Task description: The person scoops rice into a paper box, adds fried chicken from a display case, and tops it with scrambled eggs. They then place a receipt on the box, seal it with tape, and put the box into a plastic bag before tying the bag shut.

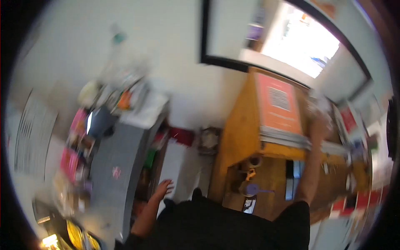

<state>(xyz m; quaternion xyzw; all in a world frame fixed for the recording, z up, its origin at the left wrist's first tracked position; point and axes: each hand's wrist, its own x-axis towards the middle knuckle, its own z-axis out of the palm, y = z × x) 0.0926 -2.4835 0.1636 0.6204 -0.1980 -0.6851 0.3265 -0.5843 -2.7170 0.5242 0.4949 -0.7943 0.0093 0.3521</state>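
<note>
My right hand (320, 127) reaches out to the top of a wooden desk (237, 125), at a crumpled, see-through item (318, 104) that looks like plastic. Blur hides how the fingers lie on it. Left of that hand, an orange-red sheet with a QR code (279, 102) rests on the desk top. Down at the lower centre, my left hand (164, 188) has its fingers apart and holds nothing, beside a white surface (177, 166).
A grey table (114, 154) on the left carries a dark rounded object (100, 121) and bags. The desk's lower shelf holds a purple round item (251, 189) and a phone-like object (249, 205). Behind the desk hangs a black-framed mirror (227, 63).
</note>
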